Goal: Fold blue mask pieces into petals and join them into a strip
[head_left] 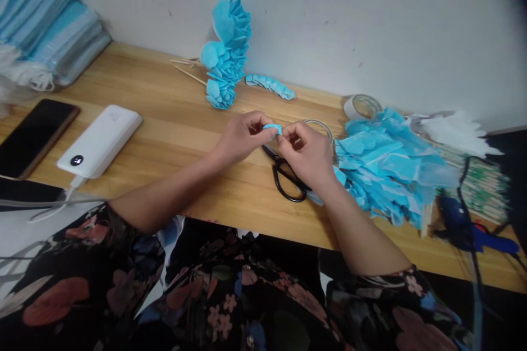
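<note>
My left hand (242, 134) and my right hand (307, 153) meet over the middle of the wooden table (173, 120). Both pinch one small folded blue piece (273, 128) between thumb and fingertips, a little above the tabletop. Black-handled scissors (286, 175) lie on the table just under my right hand, partly hidden by it. A pile of cut blue pieces (387, 167) lies right of my right wrist. A finished blue layered flower on sticks (226, 55) rests against the wall behind my hands, with a short pleated blue strip (270, 86) beside it.
A white power bank (101, 140) with a cable and a dark phone (35, 134) lie at the left. A stack of blue masks (41, 27) fills the back left corner. Tape rolls (362, 105), white cut pieces (457, 131), a bundle of sticks (481, 186) and a blue glue gun (461, 225) crowd the right.
</note>
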A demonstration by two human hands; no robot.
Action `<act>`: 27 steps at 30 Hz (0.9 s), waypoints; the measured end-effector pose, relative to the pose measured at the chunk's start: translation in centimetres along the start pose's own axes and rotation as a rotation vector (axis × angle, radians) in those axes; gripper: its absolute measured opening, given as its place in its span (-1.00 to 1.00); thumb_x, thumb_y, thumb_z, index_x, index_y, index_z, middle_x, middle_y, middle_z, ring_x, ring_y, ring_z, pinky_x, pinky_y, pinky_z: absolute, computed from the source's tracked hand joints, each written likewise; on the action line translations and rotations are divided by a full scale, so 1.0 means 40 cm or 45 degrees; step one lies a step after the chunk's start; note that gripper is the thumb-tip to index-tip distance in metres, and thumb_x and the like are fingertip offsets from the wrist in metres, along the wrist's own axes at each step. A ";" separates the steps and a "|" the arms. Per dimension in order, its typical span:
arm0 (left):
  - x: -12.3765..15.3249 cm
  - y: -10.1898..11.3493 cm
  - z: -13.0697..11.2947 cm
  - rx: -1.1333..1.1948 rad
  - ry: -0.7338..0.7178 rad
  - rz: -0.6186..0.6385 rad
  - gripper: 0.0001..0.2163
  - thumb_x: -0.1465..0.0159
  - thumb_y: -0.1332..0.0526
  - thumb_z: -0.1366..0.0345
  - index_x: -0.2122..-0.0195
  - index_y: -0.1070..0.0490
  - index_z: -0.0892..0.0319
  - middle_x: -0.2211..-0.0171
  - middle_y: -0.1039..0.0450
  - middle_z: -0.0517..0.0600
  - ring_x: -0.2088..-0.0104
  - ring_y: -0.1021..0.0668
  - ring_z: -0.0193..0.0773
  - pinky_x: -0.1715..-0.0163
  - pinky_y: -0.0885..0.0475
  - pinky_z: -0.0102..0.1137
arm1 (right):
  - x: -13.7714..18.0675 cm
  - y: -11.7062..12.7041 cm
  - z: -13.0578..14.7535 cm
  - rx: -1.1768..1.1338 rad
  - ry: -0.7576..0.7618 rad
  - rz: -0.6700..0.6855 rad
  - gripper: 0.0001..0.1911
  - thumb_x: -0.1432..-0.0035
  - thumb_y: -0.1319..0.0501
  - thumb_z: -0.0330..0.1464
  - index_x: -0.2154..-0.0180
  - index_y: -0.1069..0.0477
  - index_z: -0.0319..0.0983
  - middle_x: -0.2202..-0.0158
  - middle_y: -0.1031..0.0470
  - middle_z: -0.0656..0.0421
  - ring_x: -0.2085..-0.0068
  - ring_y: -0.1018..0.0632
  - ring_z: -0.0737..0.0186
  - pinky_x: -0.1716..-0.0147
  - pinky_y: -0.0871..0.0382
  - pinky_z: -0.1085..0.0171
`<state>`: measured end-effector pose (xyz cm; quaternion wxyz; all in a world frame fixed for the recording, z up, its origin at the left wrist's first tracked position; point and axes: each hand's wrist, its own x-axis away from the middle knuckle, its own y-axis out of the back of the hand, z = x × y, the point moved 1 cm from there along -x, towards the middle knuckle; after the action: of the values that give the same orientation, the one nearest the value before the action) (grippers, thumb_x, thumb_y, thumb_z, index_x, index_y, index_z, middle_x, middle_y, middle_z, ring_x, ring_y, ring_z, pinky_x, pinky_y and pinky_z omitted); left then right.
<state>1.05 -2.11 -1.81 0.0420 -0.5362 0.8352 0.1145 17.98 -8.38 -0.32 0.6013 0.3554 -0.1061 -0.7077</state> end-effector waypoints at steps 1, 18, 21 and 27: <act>-0.001 0.001 0.001 0.032 0.017 0.014 -0.80 -0.23 -0.39 0.19 0.40 -0.49 0.20 0.45 -0.48 -0.10 0.40 -0.43 -0.37 0.35 -0.31 -0.43 | -0.001 0.001 -0.001 -0.037 -0.010 0.007 -0.82 -0.19 -0.27 -0.33 0.44 -0.33 -0.13 0.53 -0.44 0.28 0.50 -0.41 0.32 0.46 -0.23 0.28; -0.013 0.030 -0.021 0.272 0.279 0.121 -0.67 -0.05 -0.55 0.08 0.46 -0.54 0.23 0.48 -0.54 -0.08 0.41 -0.50 -0.37 0.32 -0.40 -0.43 | -0.036 0.053 -0.043 -0.548 -0.328 0.458 -0.77 -0.11 -0.48 -0.16 0.35 -0.58 -0.17 0.46 -0.57 0.24 0.47 -0.50 0.33 0.46 -0.40 0.30; -0.013 0.025 -0.023 0.260 0.316 0.093 -0.74 -0.09 -0.52 0.18 0.47 -0.51 0.23 0.51 -0.50 -0.10 0.46 -0.45 -0.42 0.37 -0.34 -0.47 | -0.041 0.064 -0.064 -0.702 -0.425 0.558 -0.55 -0.04 -0.56 -0.02 0.12 -0.68 -0.14 0.35 -0.66 0.20 0.40 -0.60 0.28 0.34 -0.57 0.24; -0.016 0.027 -0.019 0.211 0.300 0.027 -0.78 -0.17 -0.47 0.23 0.46 -0.49 0.22 0.52 -0.47 -0.10 0.45 -0.45 -0.41 0.37 -0.35 -0.47 | -0.042 0.078 -0.077 -0.737 -0.422 0.378 -0.47 -0.12 -0.51 0.09 -0.01 -0.68 -0.04 0.18 -0.71 0.15 0.17 -0.69 0.15 0.24 -0.66 0.16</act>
<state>0.38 -1.28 -0.78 -0.0133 -0.5317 0.8467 -0.0179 22.38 -6.75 -0.13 0.7478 0.0318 -0.0477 -0.6615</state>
